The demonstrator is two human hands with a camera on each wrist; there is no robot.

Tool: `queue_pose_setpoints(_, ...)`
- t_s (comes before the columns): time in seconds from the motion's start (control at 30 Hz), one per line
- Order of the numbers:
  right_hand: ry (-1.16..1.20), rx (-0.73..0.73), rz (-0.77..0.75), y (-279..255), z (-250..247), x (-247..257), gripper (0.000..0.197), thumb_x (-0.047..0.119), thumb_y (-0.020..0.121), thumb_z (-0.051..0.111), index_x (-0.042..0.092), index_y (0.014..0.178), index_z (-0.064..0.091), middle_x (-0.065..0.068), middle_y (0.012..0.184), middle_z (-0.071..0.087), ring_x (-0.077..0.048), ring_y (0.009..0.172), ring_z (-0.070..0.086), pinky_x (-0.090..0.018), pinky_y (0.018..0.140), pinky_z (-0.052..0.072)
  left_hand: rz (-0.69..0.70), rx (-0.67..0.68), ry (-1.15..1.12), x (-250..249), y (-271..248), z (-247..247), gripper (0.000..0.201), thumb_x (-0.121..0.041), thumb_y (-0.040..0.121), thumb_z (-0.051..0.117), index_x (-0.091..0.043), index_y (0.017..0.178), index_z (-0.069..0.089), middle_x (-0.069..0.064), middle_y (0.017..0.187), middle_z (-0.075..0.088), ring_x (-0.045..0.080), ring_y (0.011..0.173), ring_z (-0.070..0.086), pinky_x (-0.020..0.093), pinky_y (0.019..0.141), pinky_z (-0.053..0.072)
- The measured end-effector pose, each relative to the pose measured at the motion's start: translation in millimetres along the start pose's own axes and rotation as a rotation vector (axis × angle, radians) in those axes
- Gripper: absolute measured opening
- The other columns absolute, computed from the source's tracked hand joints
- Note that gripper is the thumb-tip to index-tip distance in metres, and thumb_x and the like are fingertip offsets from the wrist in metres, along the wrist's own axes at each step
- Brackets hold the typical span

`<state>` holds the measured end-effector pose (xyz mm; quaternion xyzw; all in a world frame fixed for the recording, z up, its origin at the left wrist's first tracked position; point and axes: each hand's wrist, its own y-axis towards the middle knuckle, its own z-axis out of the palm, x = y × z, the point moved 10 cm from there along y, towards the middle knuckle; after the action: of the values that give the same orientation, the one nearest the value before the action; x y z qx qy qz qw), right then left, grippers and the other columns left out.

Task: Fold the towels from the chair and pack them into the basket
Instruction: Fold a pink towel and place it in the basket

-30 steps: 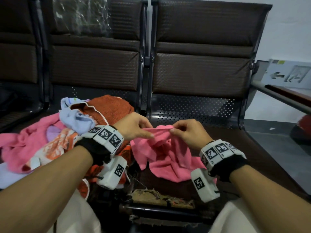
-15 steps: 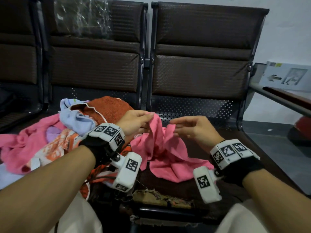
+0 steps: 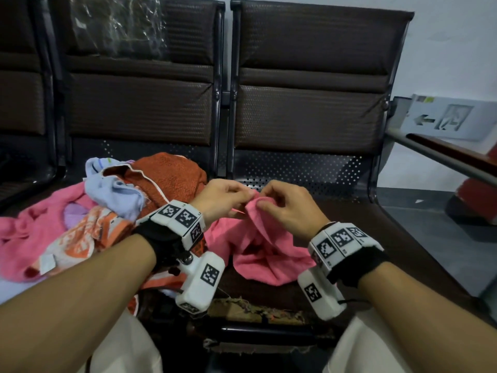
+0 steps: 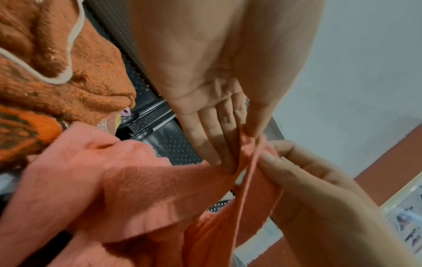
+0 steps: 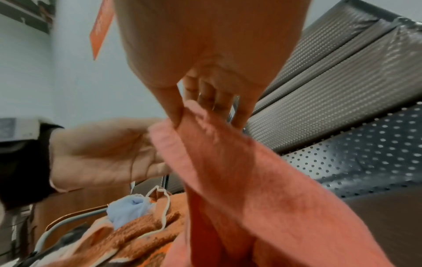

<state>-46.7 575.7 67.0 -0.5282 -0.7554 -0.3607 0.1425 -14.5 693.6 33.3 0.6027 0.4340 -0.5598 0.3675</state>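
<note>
Step in hand: finding the hem of the pink towel so it can be opened out for folding, as I judge it.
Left hand: thumb and fingers pinch the towel's top edge; the left wrist view shows the cloth nipped at the fingertips.
Right hand: it pinches the same edge just beside the left hand, thumb in front, fingers behind.
Where the towel is: its top bunched up between the two hands, the rest sagging onto the seat of the right-hand chair, crumpled.
Doing it well: slide the hands apart along the hem toward 3 and 9 o'clock until each reaches a corner, keeping the edge taut, then lift so the cloth hangs flat. Only then bring corner to corner. Soft terry will sag and twist if gripped mid-edge.
Risk: the loose lower part may drag on the pile of towels at 9 o'clock.
Pile: pink, light blue, rust-orange and orange-patterned cloths heaped unfolded on the neighbouring seat, touching the pink towel's left side.
Basket: not in view, so I cannot tell what it holds.
</note>
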Motion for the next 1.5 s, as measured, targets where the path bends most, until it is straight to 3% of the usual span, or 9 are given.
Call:
queue_pose_setpoints(0.3, 0.042, -0.083, 0.112, 4, 0, -16, 0.015, 0.03, 0.082, 0.069, 0.028, 0.069, 0.063, 0.015, 0.062, 0.061, 0.005, 0.059, 0.054, -0.008, 0.057, 0.037, 0.011, 0.069, -0.014, -4, -5, 6, 0.013, -0.013, 0.087, 0.063, -0.002, 0.09, 0.068, 0.018, 0.083, 0.067, 0.022, 0.072, 0.066, 0.031, 0.075, 0.058)
queue_pose_setpoints(0.57, 0.237, -0.055, 0.132, 3, 5, -14, 0.008, 0.022, 0.085, 0.068, 0.019, 0.078, 0.068, 0.005, 0.073, 0.066, -0.008, 0.073, 0.059, -0.032, 0.074, 0.049, 0.125, 0.089, 0.134, -8, -5, 5, 0.02, -0.001, 0.078, 0.07, 0.003, 0.098, 0.068, 0.009, 0.075, 0.072, 0.013, 0.069, 0.069, 0.023, 0.066, 0.059)
queue_pose_setpoints(0.67, 0.311, -0.044, 0.136, 2, 3, -17, 0.017, 0.022, 0.085, 0.069, 0.023, 0.069, 0.063, 0.007, 0.065, 0.061, -0.006, 0.061, 0.054, -0.027, 0.06, 0.044, 0.15, 0.098, 0.157, -11, -5, 6, 0.013, -0.006, 0.085, 0.065, -0.002, 0.096, 0.07, 0.018, 0.084, 0.072, 0.021, 0.076, 0.071, 0.03, 0.073, 0.06)
queue_pose_setpoints(0.77, 0.279, 0.012, 0.111, -1, -2, -20, 0.027, 0.031, 0.081, 0.072, 0.018, 0.063, 0.058, 0.005, 0.056, 0.055, -0.008, 0.052, 0.051, -0.026, 0.05, 0.042, 0.183, 0.089, 0.158, -19, -7, 0, 0.009, -0.007, 0.088, 0.061, -0.009, 0.087, 0.07, 0.016, 0.079, 0.072, 0.02, 0.071, 0.071, 0.023, 0.062, 0.057)
queue_pose_setpoints(0.93, -0.103, 0.066, -0.005, -8, -20, -26, 0.038, 0.044, 0.074, 0.073, 0.025, 0.053, 0.048, 0.012, 0.048, 0.046, -0.002, 0.047, 0.041, -0.02, 0.049, 0.031, 0.268, -0.169, 0.111, -36, -9, -41, 0.018, -0.016, 0.093, 0.055, -0.007, 0.081, 0.066, 0.004, 0.064, 0.064, 0.007, 0.053, 0.062, 0.016, 0.05, 0.05)
queue_pose_setpoints(1.13, -0.398, 0.334, 0.045, -23, -10, -56, 0.043, 0.071, 0.072, 0.055, 0.029, 0.061, 0.055, 0.007, 0.055, 0.056, -0.004, 0.054, 0.052, -0.026, 0.056, 0.038, 0.202, -0.404, -0.176, -35, -14, -89, 0.023, -0.013, 0.097, 0.047, -0.012, 0.076, 0.057, 0.006, 0.074, 0.054, 0.016, 0.068, 0.053, 0.027, 0.064, 0.049)
queue_pose_setpoints(1.23, -0.707, 0.403, 0.074, -30, -16, -74, 0.043, 0.069, 0.082, 0.047, 0.03, 0.08, 0.065, 0.011, 0.072, 0.066, -0.011, 0.075, 0.061, -0.029, 0.076, 0.032, 0.16, -0.49, -0.284, -26, -14, -107, 0.022, -0.008, 0.098, 0.042, -0.005, 0.085, 0.059, 0.01, 0.08, 0.055, 0.021, 0.077, 0.052, 0.034, 0.075, 0.045)
queue_pose_setpoints(1.33, -0.843, 0.333, 0.149, -31, -37, -82, 0.022, 0.052, 0.086, 0.055, 0.032, 0.093, 0.063, 0.012, 0.09, 0.069, -0.016, 0.096, 0.061, -0.031, 0.079, 0.023, 0.138, -0.552, -0.201, -20, -16, -119, 0.021, -0.002, 0.096, 0.041, 0.002, 0.093, 0.061, 0.013, 0.085, 0.057, 0.024, 0.091, 0.05, 0.036, 0.085, 0.042)
queue_pose_setpoints(1.5, -0.507, -0.034, 0.23, -29, -77, -68, 0.037, 0.023, 0.082, 0.066, 0.026, 0.118, 0.056, -0.006, 0.094, 0.071, -0.028, 0.093, 0.065, -0.04, 0.084, 0.052, 0.045, -0.664, 0.135, -18, -13, -139, 0.027, -0.004, 0.093, 0.044, 0.007, 0.111, 0.061, 0.023, 0.113, 0.062, 0.035, 0.111, 0.056, 0.037, 0.099, 0.042)
